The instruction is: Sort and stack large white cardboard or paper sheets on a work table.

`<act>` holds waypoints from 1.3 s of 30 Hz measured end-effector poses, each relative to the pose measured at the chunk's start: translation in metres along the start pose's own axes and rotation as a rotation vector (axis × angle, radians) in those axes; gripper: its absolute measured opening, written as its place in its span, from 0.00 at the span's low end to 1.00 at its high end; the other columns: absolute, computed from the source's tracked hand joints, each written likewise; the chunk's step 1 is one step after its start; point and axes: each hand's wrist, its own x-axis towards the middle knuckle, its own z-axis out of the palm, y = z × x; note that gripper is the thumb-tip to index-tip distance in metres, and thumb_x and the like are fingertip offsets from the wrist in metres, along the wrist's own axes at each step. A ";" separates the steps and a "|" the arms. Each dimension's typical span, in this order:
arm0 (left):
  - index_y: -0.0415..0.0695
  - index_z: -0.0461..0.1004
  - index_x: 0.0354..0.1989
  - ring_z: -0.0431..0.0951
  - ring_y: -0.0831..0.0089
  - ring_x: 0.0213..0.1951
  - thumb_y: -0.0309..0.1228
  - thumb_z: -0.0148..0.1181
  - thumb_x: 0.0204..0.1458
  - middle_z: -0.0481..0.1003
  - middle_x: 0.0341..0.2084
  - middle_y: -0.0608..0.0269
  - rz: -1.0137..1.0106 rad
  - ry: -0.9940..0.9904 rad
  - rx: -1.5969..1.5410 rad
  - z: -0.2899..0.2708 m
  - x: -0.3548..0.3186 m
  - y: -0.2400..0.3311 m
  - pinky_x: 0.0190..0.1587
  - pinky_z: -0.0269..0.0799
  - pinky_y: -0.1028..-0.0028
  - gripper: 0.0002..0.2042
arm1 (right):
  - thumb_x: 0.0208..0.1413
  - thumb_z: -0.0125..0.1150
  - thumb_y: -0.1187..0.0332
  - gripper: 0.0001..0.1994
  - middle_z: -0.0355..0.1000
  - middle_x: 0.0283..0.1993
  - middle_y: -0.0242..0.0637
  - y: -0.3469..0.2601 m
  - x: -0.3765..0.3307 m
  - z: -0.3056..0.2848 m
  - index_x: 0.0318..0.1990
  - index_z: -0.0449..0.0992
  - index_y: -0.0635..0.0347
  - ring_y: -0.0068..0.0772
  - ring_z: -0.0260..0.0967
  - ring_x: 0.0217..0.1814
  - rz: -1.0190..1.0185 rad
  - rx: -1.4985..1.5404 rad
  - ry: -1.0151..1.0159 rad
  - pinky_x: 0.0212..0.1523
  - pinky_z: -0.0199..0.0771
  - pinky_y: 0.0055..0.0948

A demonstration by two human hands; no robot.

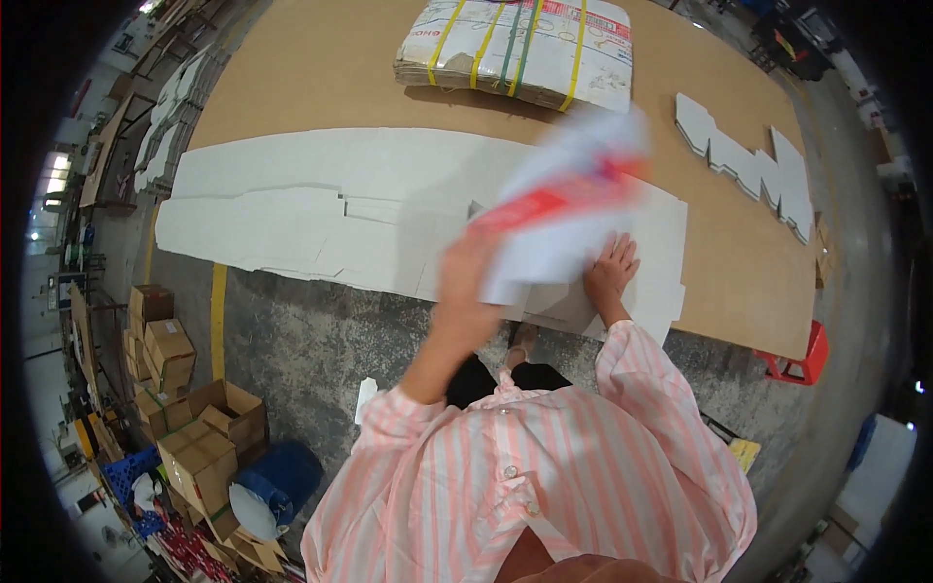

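My left hand (468,272) grips the near left edge of a white sheet with red and blue print (569,189). The sheet is raised over the table and smeared by motion, so I cannot tell whether it is paper, plastic or board. To its right, my right hand (611,272) lies flat with fingers spread on white cardboard (656,253) near the table's front edge. Long white cardboard pieces (389,160) overlap across the table to the left, with cut, notched edges. Part of them is hidden behind the raised sheet.
A strapped bundle of flat printed cardboard (520,49) sits at the back of the brown table (739,301). Notched white pieces (743,160) lie at the right. A red stool (812,358) stands by the right corner. Cartons (199,462) and a blue drum (292,476) stand at floor left.
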 end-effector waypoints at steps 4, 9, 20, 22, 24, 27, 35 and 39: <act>0.37 0.59 0.54 0.65 0.71 0.50 0.31 0.51 0.53 0.65 0.49 0.59 -0.832 0.270 -0.857 -0.040 -0.041 -0.103 0.51 0.61 0.70 0.21 | 0.54 0.41 0.49 0.33 0.41 0.65 0.52 0.007 0.000 0.011 0.61 0.48 0.61 0.54 0.32 0.67 0.031 0.056 -0.001 0.60 0.31 0.57; 0.37 0.58 0.53 0.67 0.69 0.48 0.27 0.54 0.49 0.65 0.49 0.58 -0.909 0.613 -1.355 -0.018 -0.093 -0.227 0.50 0.63 0.70 0.23 | 0.54 0.41 0.49 0.33 0.38 0.66 0.52 0.001 0.001 0.012 0.62 0.47 0.60 0.53 0.30 0.68 0.013 0.068 -0.041 0.61 0.29 0.56; 0.32 0.66 0.44 0.73 0.58 0.37 0.20 0.56 0.39 0.72 0.34 0.48 -0.277 0.132 0.048 -0.017 -0.017 -0.063 0.38 0.69 0.66 0.19 | 0.55 0.40 0.49 0.33 0.37 0.67 0.49 0.019 0.002 0.013 0.63 0.45 0.58 0.51 0.30 0.68 0.028 0.035 -0.067 0.62 0.30 0.55; 0.32 0.62 0.50 0.72 0.53 0.38 0.21 0.53 0.30 0.69 0.42 0.45 0.092 0.030 0.140 0.003 0.006 0.003 0.38 0.70 0.63 0.29 | 0.55 0.40 0.49 0.33 0.37 0.66 0.49 0.059 0.003 0.035 0.63 0.45 0.57 0.51 0.31 0.68 0.062 0.479 -0.197 0.62 0.31 0.55; 0.29 0.64 0.47 0.72 0.44 0.35 0.25 0.49 0.37 0.66 0.45 0.37 0.358 -0.166 0.423 0.048 -0.001 0.036 0.33 0.71 0.61 0.24 | 0.55 0.41 0.49 0.32 0.38 0.66 0.48 0.069 0.003 0.046 0.63 0.45 0.57 0.51 0.31 0.68 0.075 0.934 -0.331 0.62 0.31 0.55; 0.31 0.67 0.45 0.72 0.43 0.35 0.29 0.49 0.42 0.68 0.42 0.36 0.527 -0.233 0.685 0.089 -0.028 0.043 0.34 0.70 0.58 0.21 | 0.55 0.41 0.49 0.32 0.38 0.66 0.48 0.062 0.002 0.048 0.63 0.46 0.57 0.51 0.31 0.68 0.034 0.611 -0.256 0.61 0.31 0.55; 0.37 0.66 0.46 0.71 0.57 0.41 0.24 0.58 0.38 0.70 0.43 0.50 -0.288 0.094 -0.247 -0.006 -0.065 -0.091 0.45 0.66 0.63 0.22 | 0.54 0.42 0.50 0.32 0.38 0.66 0.48 0.035 0.000 0.014 0.63 0.46 0.56 0.51 0.31 0.68 0.026 0.048 -0.026 0.61 0.32 0.55; 0.37 0.63 0.50 0.69 0.66 0.46 0.25 0.56 0.46 0.69 0.44 0.58 -0.915 0.707 -1.281 -0.023 -0.070 -0.172 0.48 0.65 0.67 0.21 | 0.54 0.42 0.50 0.32 0.38 0.66 0.48 0.039 0.000 0.012 0.63 0.46 0.56 0.51 0.31 0.68 0.028 0.038 -0.027 0.62 0.31 0.55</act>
